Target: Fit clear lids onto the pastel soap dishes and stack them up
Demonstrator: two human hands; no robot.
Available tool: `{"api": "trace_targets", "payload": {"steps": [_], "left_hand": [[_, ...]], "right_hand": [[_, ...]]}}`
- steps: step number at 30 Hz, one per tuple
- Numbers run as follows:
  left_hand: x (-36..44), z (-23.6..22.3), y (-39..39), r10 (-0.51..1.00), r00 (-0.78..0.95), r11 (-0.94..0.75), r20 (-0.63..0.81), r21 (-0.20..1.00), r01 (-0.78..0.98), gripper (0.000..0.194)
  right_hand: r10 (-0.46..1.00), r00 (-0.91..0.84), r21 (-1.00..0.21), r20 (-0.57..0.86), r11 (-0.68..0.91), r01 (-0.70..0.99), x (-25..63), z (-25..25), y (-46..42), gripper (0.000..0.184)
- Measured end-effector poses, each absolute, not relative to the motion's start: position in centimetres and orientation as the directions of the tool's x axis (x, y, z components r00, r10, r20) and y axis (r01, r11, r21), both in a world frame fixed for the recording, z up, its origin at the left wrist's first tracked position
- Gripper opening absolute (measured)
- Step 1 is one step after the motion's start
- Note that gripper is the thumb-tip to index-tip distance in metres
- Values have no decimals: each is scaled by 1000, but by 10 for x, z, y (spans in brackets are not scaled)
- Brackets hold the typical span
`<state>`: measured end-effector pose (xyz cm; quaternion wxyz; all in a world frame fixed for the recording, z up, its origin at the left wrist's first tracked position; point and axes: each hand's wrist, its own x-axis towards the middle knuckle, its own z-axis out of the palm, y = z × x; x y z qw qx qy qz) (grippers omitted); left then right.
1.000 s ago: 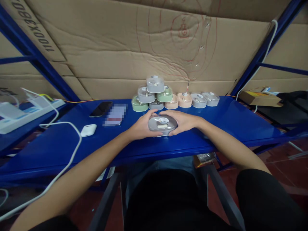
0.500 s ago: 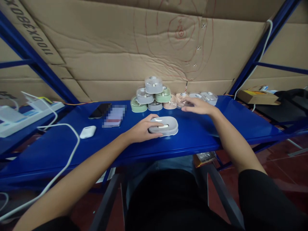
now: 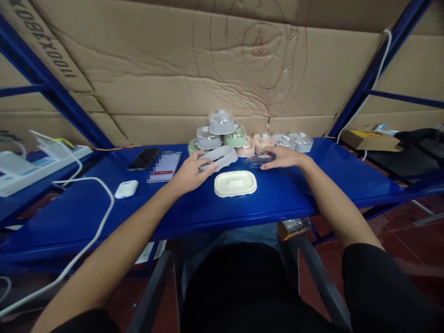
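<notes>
My left hand [image 3: 192, 174] is closed on a grey oval cover [image 3: 224, 158] with a slot in its top, tilted above the blue table. Beneath and to its right lies a cream oval base [image 3: 235, 183] with a raised oblong ridge in the middle. My right hand [image 3: 286, 157] grips the right end of a clear oval lid [image 3: 255, 160], low over the table behind the base. Whether the lid touches the table, I cannot tell.
Behind the hands stands a stack of clear-lidded oval boxes [image 3: 222, 124] in grey, green and peach, continuing as a row rightward. To the left lie a white earbud case [image 3: 126, 189], two phones [image 3: 165, 166] and a white cable [image 3: 104, 221]. A cardboard wall [image 3: 156, 83] closes the back.
My left hand has lifted the grey cover off the cream base and moved it up and left. My right hand has brought the clear lid slightly nearer and lower.
</notes>
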<state>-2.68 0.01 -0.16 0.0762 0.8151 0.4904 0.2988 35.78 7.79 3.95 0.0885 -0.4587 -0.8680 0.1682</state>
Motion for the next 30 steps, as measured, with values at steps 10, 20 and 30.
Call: {"api": "trace_targets", "payload": {"steps": [10,20,30], "left_hand": [[-43,-10,9,923,303,-370,235,336,866,71],[-30,0,-1,838,353,-524,416,435,732,48],[3,-3,-33,742,596,-666,306,438,604,48]], "right_hand": [[820,-570,-409,-56,502,762,358,25,87,103],[801,-596,-396,-54,531,749,359,24,90,105],[789,-614,-342,-30,569,748,358,24,89,96]]}}
